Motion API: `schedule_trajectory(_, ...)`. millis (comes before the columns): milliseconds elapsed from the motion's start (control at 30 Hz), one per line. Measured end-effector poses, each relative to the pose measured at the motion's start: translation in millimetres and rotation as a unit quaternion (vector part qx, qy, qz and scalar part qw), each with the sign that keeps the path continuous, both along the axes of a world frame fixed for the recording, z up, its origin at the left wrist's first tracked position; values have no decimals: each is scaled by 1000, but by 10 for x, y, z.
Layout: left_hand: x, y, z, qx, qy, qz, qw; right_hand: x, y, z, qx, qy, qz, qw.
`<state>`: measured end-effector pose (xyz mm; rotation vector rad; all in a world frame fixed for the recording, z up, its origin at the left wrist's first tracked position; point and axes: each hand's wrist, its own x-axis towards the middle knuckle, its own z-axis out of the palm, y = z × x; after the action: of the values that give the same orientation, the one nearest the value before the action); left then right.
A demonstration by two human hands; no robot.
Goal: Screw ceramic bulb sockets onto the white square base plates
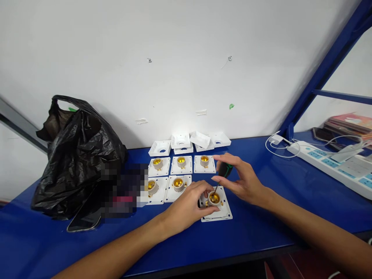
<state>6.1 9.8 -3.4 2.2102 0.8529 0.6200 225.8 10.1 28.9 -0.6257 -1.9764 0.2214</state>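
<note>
My right hand (241, 178) is closed round the dark green and black handle of a screwdriver (225, 169). The thin shaft slants down into the brass-lined cup of a lamp socket (214, 198), where its tip is hard to make out. That socket sits on a square white base plate (222, 213) lying flat on the blue table. My left hand (188, 205) grips the socket from its left side, thumb in front and fingers behind. Brass terminals show beside the cup. Just beyond my left hand stands another socket plate (178, 184).
Several more socket plates (181, 164) lie in rows, with white square covers (160, 148) behind them by the wall. A black plastic bag (84, 155) and a phone (85, 219) are at left. A power strip (322, 161) with white cables lies right, near a blue frame post (319, 73).
</note>
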Motion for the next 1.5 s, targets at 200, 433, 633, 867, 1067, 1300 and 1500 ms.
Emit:
schedule_trajectory(200, -3, -8, 2, 3, -2, 1, 1000, 37, -63, 43, -56, -30, 9, 998)
schedule_trajectory(433, -4, 2, 4, 0, 0, -5, 1000, 36, -67, 62, -68, -40, 4, 997)
schedule_trajectory(633, -3, -2, 7, 0, 3, -5, 1000, 26, -30, 64, -54, -22, -24, 998)
schedule_trajectory(867, -1, 7, -11, 5, 0, -4, 1000, 29, -42, 65, -85, -55, 2, 995)
schedule_trajectory(1067, 0, 6, -9, 8, -1, -4, 1000, 21, -49, 50, -53, -35, -4, 998)
schedule_trajectory(1300, -1, -7, 10, 9, 1, -9, 1000, 12, -49, 17, -44, -12, -13, 999)
schedule_trajectory(1500, 5, -58, 85, 27, 4, -32, 999, 95, 107, -46, -61, 119, -99, 986)
